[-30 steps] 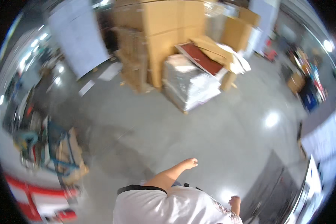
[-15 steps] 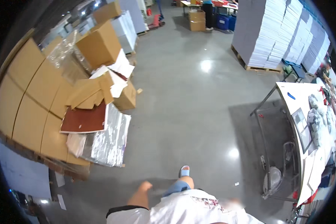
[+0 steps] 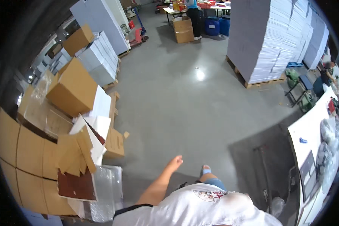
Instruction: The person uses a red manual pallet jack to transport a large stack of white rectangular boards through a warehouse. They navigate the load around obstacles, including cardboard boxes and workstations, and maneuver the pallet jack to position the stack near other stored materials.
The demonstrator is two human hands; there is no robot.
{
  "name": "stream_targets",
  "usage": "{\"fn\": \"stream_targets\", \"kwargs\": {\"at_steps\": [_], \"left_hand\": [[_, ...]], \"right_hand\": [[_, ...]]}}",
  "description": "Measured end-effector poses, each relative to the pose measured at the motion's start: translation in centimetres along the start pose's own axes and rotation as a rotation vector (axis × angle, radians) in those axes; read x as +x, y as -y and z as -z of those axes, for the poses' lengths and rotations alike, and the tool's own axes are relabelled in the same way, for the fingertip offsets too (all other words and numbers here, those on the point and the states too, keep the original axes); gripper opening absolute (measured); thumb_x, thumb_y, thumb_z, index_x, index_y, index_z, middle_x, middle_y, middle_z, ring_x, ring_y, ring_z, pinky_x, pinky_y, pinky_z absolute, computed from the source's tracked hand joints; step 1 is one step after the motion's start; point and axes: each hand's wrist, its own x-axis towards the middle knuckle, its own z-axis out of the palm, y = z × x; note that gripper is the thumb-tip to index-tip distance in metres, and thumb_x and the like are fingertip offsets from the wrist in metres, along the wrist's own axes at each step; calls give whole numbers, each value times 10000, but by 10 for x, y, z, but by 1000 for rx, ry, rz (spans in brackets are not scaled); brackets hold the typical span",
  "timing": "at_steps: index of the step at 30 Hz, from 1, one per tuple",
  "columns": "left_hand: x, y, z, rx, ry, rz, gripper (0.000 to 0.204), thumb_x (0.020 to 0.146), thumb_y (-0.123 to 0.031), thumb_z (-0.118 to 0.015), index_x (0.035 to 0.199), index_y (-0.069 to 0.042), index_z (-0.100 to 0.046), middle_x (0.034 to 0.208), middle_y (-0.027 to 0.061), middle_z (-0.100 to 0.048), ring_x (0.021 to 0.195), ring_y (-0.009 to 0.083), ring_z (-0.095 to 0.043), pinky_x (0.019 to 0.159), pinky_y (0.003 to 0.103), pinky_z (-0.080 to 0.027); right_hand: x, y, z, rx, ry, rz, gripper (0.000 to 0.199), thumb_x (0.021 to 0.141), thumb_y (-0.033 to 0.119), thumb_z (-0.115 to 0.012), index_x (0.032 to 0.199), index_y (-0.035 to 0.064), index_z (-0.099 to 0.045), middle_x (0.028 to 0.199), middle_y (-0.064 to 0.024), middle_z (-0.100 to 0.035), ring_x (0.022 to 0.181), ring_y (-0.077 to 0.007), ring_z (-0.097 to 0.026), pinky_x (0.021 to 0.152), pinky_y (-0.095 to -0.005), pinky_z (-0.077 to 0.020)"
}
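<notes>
My left hand (image 3: 174, 164) hangs in front of my body over the grey floor (image 3: 158, 124), with the forearm coming up from the lower edge. Its fingers are loosely bent and a little apart, and I see nothing in them. No object touches this hand; the nearest are the cardboard box (image 3: 115, 144) and a plastic-wrapped stack (image 3: 108, 188) to its left. My right hand does not show. Below, one foot in a light blue slipper (image 3: 205, 170) is on the floor in front of my white shirt (image 3: 169, 211).
Cartons (image 3: 30, 150) and an opened brown box (image 3: 73, 88) line the left. At right stands a white table (image 3: 301, 124) with plastic-wrapped bundles. Tall paper stacks (image 3: 248, 41) rest on pallets ahead. Farther off are a red pallet jack (image 3: 138, 37), blue barrels (image 3: 212, 27) and a standing person (image 3: 193, 19).
My left hand has swung forward and to the right. The left-hand boxes and the right table have slid lower in view, and a different foot placement shows farther right.
</notes>
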Motion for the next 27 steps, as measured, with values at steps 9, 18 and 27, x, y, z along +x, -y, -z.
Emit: {"fn": "stream_targets", "kwargs": {"at_steps": [9,18,27], "left_hand": [[-16,130,184,936,200,654,324,890,-336,-550,1127,-160,-685,1195,107,-647,1118,326,-602,877,480,-491],[535,20,432,287,-238,630,476,914,-340,-576,1250,-2,-556,1262,202,-579,1160,340,-552,940,421,-459],[999,-410,613,-210,-366,-231,450,912,-264,-613,1289,-32,-527,1211,186,-620,1130,256,-595,947,364,-471]], "right_hand": [[126,657,-180,-178,-75,442,240,852,138,-574,1060,18,-574,756,-73,-607,577,-158,-588,495,-294,-461],[232,863,-328,-163,103,166,187,876,214,-590,1015,89,-589,827,-99,-643,650,-201,-645,545,-285,-509],[389,1084,-398,-262,17,-158,214,869,214,-628,987,36,-639,790,-154,-662,665,-245,-648,580,-362,-535]]}}
